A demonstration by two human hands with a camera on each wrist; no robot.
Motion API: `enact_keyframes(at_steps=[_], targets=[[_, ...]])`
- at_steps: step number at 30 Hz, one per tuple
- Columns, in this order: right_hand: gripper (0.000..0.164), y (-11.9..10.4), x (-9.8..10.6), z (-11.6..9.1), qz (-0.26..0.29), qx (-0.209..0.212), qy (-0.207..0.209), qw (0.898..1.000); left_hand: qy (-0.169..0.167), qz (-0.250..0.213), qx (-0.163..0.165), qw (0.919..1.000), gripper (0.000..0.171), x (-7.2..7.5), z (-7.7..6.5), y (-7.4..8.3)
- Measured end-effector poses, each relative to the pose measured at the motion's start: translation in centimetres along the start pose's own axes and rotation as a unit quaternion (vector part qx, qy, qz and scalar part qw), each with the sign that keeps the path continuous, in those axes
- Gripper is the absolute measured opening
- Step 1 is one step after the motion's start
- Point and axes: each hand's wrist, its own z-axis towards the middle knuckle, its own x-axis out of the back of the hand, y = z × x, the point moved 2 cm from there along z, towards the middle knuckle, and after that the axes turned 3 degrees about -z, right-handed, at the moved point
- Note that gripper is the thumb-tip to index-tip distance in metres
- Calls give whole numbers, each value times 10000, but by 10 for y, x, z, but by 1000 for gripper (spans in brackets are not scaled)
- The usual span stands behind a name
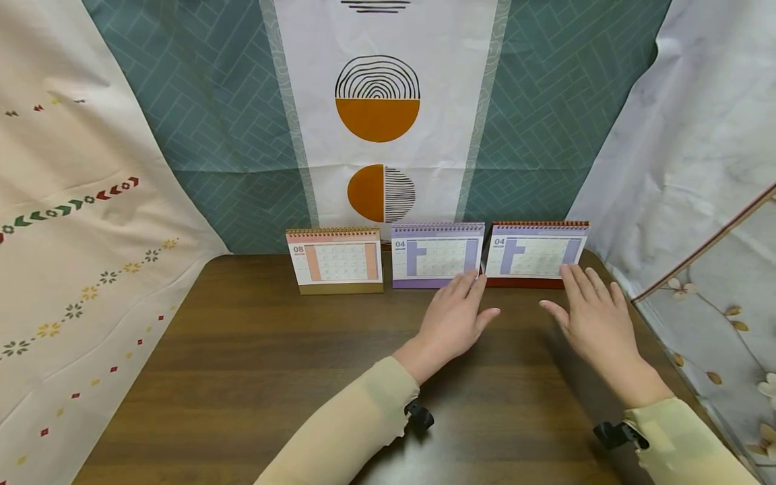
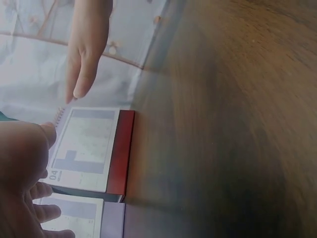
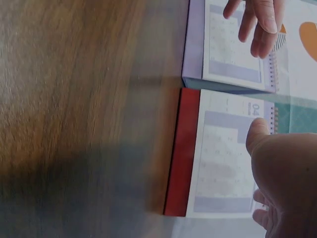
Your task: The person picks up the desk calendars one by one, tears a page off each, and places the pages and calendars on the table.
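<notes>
Three desk calendars stand in a row along the table's back edge. The left calendar (image 1: 343,263) has an orange page marked 08 and a gold base. A purple-based calendar (image 1: 441,250) in the middle and a red-based calendar (image 1: 533,252) at the right both show 04. My left hand (image 1: 451,313), fingers extended and thumb apart, is in front of the middle calendar's lower right. My right hand (image 1: 597,316) is spread by the red-based calendar's lower right corner. Neither hand holds anything. Whether the fingertips touch the calendars, I cannot tell.
The brown wooden table (image 1: 273,377) reaches toward me. Behind it hangs a green and white cloth (image 1: 230,135) with orange shapes. A patterned cream cloth (image 1: 91,269) borders the left side, and a floral white cloth (image 1: 697,202) the right.
</notes>
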Motion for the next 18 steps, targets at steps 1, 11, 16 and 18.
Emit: enact_keyframes(at_steps=[1, 11, 16, 18], targets=[[82, 2, -1, 1, 3, -29, 0, 10000, 19, -12, -19, 10000, 74, -1, 1, 1], [78, 19, -6, 4, 278, -258, -110, 9992, -53, -293, 77, 9995, 73, -9, 12, 7], [80, 26, -10, 7, 390, -380, -127, 9984, -38, -315, 111, 9994, 72, -12, 19, 8], [80, 29, -12, 8, 414, -415, -138, 9982, -32, -323, 114, 9994, 72, -13, 23, 10]])
